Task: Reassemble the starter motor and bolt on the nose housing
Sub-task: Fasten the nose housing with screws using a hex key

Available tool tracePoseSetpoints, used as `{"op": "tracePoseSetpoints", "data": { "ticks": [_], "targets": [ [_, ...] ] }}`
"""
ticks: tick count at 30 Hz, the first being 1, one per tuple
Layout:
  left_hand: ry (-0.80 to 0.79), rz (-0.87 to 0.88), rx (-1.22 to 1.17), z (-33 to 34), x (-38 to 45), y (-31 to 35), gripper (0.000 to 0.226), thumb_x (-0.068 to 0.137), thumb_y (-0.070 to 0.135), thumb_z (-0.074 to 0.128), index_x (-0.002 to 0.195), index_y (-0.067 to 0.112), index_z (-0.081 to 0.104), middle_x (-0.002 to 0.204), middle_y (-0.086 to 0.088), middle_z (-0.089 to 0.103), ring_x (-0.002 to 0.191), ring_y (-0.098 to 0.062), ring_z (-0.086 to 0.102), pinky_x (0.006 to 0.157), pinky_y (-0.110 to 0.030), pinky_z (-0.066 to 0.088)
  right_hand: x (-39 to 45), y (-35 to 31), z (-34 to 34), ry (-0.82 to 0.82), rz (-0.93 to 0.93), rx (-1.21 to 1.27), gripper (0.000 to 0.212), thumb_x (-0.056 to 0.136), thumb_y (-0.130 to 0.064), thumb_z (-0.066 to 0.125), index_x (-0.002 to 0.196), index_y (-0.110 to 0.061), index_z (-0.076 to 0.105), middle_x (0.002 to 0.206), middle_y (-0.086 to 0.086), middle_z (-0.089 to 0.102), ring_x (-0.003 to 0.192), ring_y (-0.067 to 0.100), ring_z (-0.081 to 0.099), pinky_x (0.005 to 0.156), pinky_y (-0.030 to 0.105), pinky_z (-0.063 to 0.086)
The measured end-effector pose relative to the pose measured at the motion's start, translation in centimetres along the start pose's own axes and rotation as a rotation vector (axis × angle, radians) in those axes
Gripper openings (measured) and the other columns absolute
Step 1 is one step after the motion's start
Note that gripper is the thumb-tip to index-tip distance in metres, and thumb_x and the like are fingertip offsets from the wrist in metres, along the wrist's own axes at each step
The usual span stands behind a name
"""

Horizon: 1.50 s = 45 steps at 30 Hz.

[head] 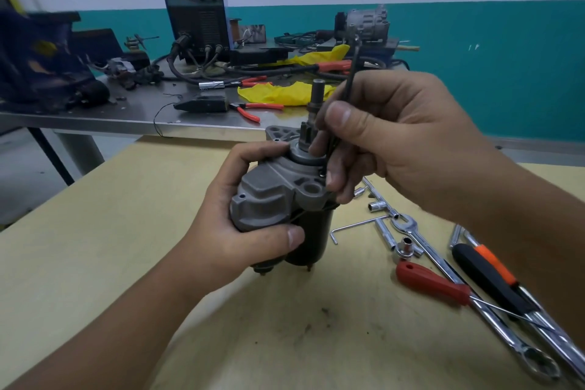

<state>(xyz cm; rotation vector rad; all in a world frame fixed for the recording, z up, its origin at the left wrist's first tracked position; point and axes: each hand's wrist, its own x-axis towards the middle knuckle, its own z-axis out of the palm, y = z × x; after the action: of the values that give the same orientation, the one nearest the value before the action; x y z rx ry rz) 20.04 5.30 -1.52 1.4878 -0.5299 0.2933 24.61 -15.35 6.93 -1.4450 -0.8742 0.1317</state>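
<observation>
Starter motor [278, 199] stands upright on the yellow table [95, 263], long axis vertical, pinion shaft [317, 95] pointing up. Left hand [240, 225] wraps the grey end of the body from the left — grip clenched round it. Right hand [395, 142] sits above-right, pinching a dark hex key [349, 73], tip prob. in a bolt by the shaft. Nose housing [280, 133] lies just behind.

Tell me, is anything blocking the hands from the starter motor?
No. The left hand grips the starter motor directly, and the right hand holds a dark hex key down at its top housing. Nothing visible lies between.
</observation>
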Motion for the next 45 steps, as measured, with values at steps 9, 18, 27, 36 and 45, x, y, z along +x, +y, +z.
{"op": "tracePoseSetpoints", "data": {
  "ticks": [9, 18, 27, 36, 45],
  "targets": [
    [-0.007, -0.011, -0.008, 0.1, 0.1, 0.1, 0.072, 0.066, 0.008, 0.077, 0.131, 0.017, 0.046, 0.125, 0.005, 0.067, 0.114, -0.022, 0.068, 0.092, -0.03, 0.055, -0.2, 0.0, -0.2, 0.02, -0.018, -0.013, 0.015, 0.085, -0.013, 0.073, 0.098, -0.01, 0.067, 0.079, 0.015, 0.073, 0.057, 0.028, 0.071, 0.051, 0.036, 0.057],
    [-0.024, -0.013, -0.025, 0.1, 0.1, 0.1, 0.073, 0.066, 0.009, 0.077, 0.132, 0.017, 0.045, 0.128, 0.004, 0.067, 0.117, -0.028, 0.068, 0.093, -0.032, 0.057, 0.0, 0.5, -0.1, 0.072, -0.032, -0.077, 0.021, 0.082, -0.012, 0.078, 0.08, -0.01, 0.057, 0.067, 0.01, 0.069, 0.046, 0.024, 0.064, 0.04, 0.028, 0.047],
    [0.011, 0.023, 0.023, 0.2, -0.1, 0.1, 0.069, 0.062, 0.013, 0.08, 0.122, 0.041, 0.062, 0.121, 0.006, 0.069, 0.108, -0.021, 0.071, 0.088, -0.03, 0.058, 0.0, -0.3, -0.4, -0.015, 0.062, -0.002, 0.003, 0.096, -0.002, 0.061, 0.095, -0.005, 0.062, 0.08, 0.016, 0.073, 0.058, 0.028, 0.072, 0.049, 0.035, 0.057],
    [-0.001, 0.034, 0.003, 0.2, -0.1, -0.1, 0.07, 0.061, 0.013, 0.082, 0.123, 0.038, 0.062, 0.125, -0.001, 0.069, 0.111, -0.026, 0.071, 0.089, -0.029, 0.059, -0.1, 0.0, -0.6, -0.004, 0.035, -0.003, 0.011, 0.087, -0.009, 0.073, 0.093, -0.011, 0.065, 0.084, 0.016, 0.074, 0.057, 0.022, 0.07, 0.049, 0.034, 0.056],
    [-0.002, 0.036, -0.014, 0.4, 0.1, -0.1, 0.07, 0.061, 0.014, 0.082, 0.123, 0.039, 0.063, 0.128, -0.001, 0.068, 0.115, -0.026, 0.07, 0.09, -0.029, 0.058, 0.0, 0.3, -0.7, 0.041, 0.061, -0.033, 0.011, 0.088, -0.003, 0.071, 0.087, -0.01, 0.063, 0.077, 0.011, 0.073, 0.052, 0.019, 0.067, 0.044, 0.03, 0.053]
  ]
}}
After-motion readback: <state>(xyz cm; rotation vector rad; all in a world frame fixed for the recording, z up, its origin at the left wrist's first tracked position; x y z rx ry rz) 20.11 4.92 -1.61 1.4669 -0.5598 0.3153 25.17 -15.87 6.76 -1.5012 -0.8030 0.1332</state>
